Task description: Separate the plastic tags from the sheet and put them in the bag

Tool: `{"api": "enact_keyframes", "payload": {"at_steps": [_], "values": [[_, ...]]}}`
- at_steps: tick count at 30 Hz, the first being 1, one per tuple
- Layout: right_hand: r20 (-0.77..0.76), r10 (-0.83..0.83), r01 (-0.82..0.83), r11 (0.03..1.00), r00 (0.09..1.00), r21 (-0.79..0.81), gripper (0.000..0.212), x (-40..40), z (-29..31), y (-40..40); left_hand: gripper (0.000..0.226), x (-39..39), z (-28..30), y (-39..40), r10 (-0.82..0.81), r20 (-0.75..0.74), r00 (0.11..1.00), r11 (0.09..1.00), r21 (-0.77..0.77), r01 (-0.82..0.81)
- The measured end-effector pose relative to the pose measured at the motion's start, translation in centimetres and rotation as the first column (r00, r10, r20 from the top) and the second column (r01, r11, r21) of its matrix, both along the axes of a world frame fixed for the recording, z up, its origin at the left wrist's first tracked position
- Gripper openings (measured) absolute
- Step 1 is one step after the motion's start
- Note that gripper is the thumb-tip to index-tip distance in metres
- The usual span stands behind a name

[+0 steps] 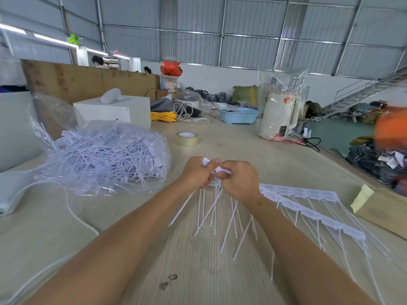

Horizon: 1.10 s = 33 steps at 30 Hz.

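A white plastic sheet of joined tags (312, 211) lies across the table, its strip running from my hands toward the right, thin tails pointing at me. My left hand (197, 173) is shut on several loose tags (211, 213), whose tails hang down below it. My right hand (239, 180) pinches the near end of the sheet, right beside the left hand. White tag heads show between the fingertips of both hands. A clear plastic bag (103, 155) heaped with separated tags rests on the table to the left, mouth open.
A tape roll (186, 139) sits beyond my hands. A white cable (72, 214) runs across the left of the table. A kettle wrapped in plastic (278, 116), a blue basket (239, 115) and a white box (112, 111) stand at the back. Paper-wrapped wood (383, 209) lies at right.
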State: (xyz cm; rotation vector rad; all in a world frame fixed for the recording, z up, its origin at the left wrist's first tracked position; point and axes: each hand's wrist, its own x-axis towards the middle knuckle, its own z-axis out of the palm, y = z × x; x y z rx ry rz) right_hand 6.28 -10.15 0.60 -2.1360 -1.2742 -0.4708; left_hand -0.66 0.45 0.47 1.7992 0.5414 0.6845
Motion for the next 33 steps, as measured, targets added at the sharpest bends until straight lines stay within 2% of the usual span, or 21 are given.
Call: {"api": "enact_keyframes", "payload": {"at_steps": [3, 5, 7, 9, 11, 14, 17, 21, 25, 27, 30, 33], "values": [[0.244, 0.107, -0.116, 0.993, 0.964, 0.021, 0.02, -2.2, 1.0, 0.2, 0.041, 0.0, -0.2, 0.7, 0.164, -0.082, 0.983, 0.986, 0.03, -0.162], [0.277, 0.172, -0.199, 0.977, 0.945, 0.073, 0.02, -3.8, 1.6, 0.8, 0.041, -0.5, -0.1, 1.3, 0.196, -0.029, 0.98, 0.98, -0.025, -0.197], [0.22, 0.197, -0.22, 0.972, 0.955, 0.085, 0.011, -4.3, 1.9, 1.4, 0.04, -1.2, 0.0, 1.6, 0.122, 0.097, 0.988, 0.988, -0.105, -0.112], [0.173, 0.194, -0.212, 0.972, 0.966, 0.097, 0.016, -3.6, 1.6, 1.5, 0.035, -1.5, 0.1, 1.4, 0.026, 0.184, 0.983, 0.989, -0.15, 0.002], [0.04, 0.198, -0.201, 0.97, 0.979, 0.137, 0.023, -2.5, 1.3, 1.2, 0.024, -1.1, -0.1, 1.1, -0.063, 0.258, 0.964, 0.948, -0.288, 0.138], [-0.183, 0.23, -0.18, 0.95, 0.956, 0.256, 0.027, -1.0, 0.8, 0.8, 0.03, -0.4, 0.1, 1.0, -0.106, 0.175, 0.979, 0.91, -0.381, 0.166], [-0.307, 0.219, -0.128, 0.948, 0.926, 0.293, 0.027, -0.2, 0.7, 0.7, 0.042, -0.5, 0.4, 1.4, -0.158, 0.105, 0.982, 0.879, -0.438, 0.188], [-0.319, 0.265, -0.196, 0.952, 0.91, 0.234, 0.029, 0.3, 0.5, 0.3, 0.058, -0.9, 0.7, 1.2, -0.206, 0.066, 0.976, 0.855, -0.473, 0.213], [-0.286, 0.272, -0.242, 0.96, 0.919, 0.138, 0.035, 0.8, 0.4, 0.1, 0.07, -1.0, 0.7, 0.7, -0.316, 0.097, 0.944, 0.847, -0.42, 0.327], [-0.299, 0.293, -0.253, 0.953, 0.908, 0.166, 0.04, 1.0, 0.3, 0.0, 0.06, -1.0, 0.4, 0.5, -0.334, 0.064, 0.94, 0.865, -0.376, 0.333], [-0.283, 0.309, -0.262, 0.946, 0.908, 0.191, 0.051, 0.9, 0.4, 0.0, 0.03, -0.9, -0.1, 0.3, -0.25, 0.031, 0.968, 0.91, -0.334, 0.246], [-0.243, 0.225, -0.187, 0.968, 0.944, 0.168, 0.05, 1.1, 0.5, -0.1, 0.02, -0.8, -0.1, 0.6, -0.155, 0.069, 0.985, 0.947, -0.272, 0.168]]}}
